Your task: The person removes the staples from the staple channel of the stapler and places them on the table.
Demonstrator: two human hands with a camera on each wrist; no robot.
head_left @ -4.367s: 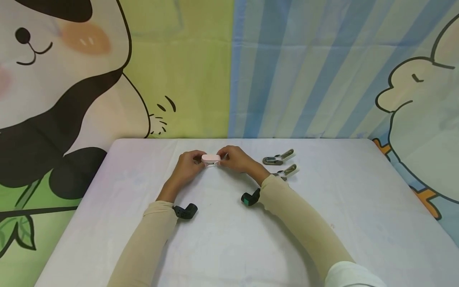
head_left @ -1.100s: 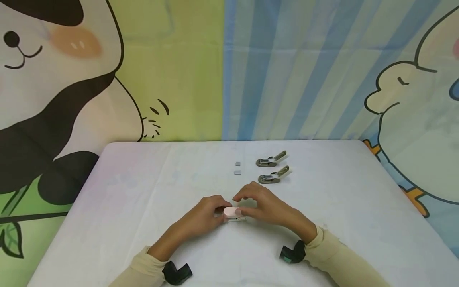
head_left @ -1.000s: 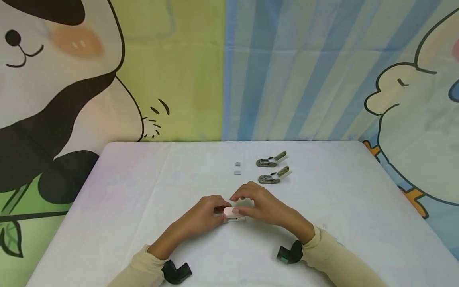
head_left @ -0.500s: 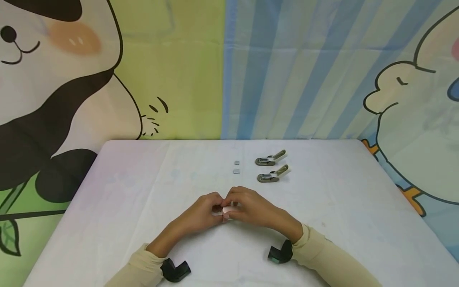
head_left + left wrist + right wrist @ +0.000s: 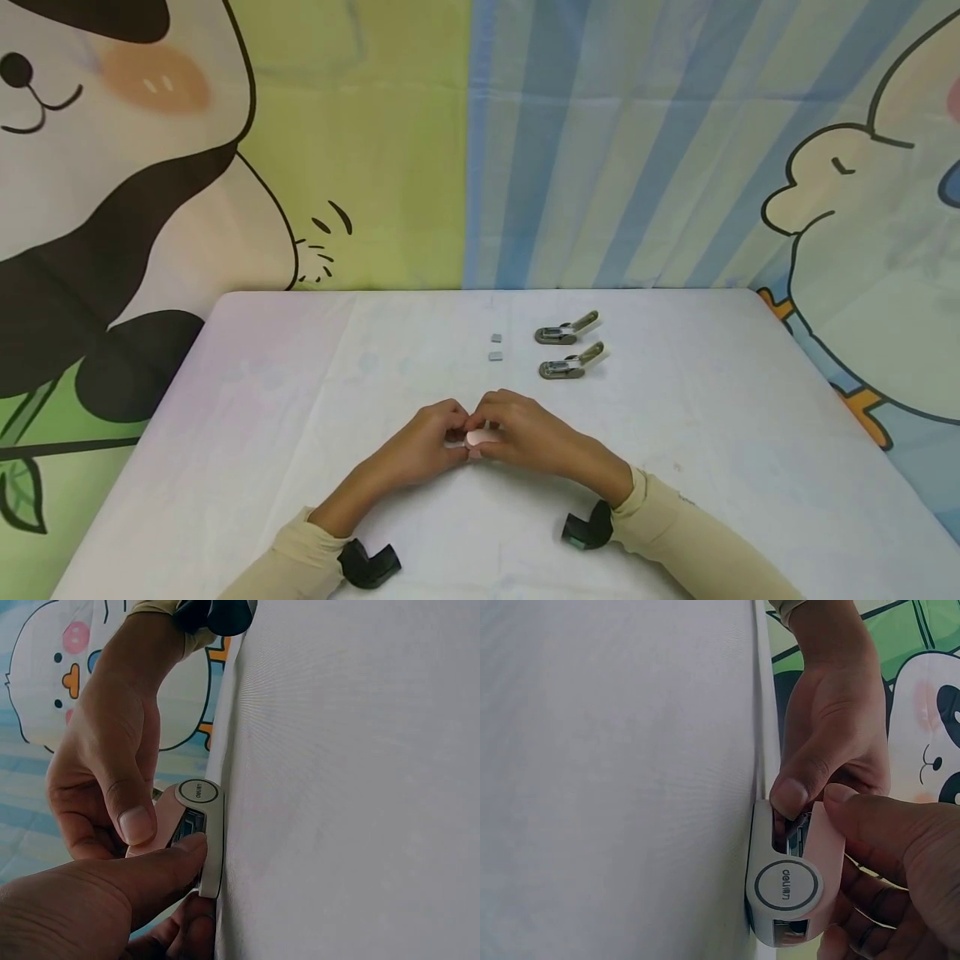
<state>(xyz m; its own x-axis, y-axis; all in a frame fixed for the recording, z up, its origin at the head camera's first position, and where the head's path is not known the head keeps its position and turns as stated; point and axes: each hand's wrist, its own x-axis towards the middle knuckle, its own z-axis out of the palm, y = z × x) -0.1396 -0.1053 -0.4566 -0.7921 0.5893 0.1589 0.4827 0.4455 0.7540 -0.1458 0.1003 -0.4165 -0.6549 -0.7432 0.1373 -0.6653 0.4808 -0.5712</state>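
A small pink-and-white stapler (image 5: 787, 885) is between my two hands near the middle of the table; its open side shows metal parts inside. My left hand (image 5: 420, 446) holds its left end, the thumb lying at the gap between the white base and the pink top, as the left wrist view shows. My right hand (image 5: 532, 437) grips the pink top (image 5: 826, 855) from the right, thumb on the near side and fingers behind. In the head view both hands cover most of the stapler (image 5: 480, 437). The fingers underneath are partly hidden.
Beyond the hands on the white table (image 5: 675, 375) lie two grey-green staplers with raised handles, a farther one (image 5: 557, 335) and a nearer one (image 5: 562, 368). Left of them sit two small grey blocks, one farther (image 5: 497, 338), one nearer (image 5: 496, 356). A printed cloth (image 5: 637, 167) hangs behind.
From the far part of the table, both hands have brought the stapler nearer. A second ago the right index finger was raised; now the right hand has closed around the stapler and sits slightly further left.
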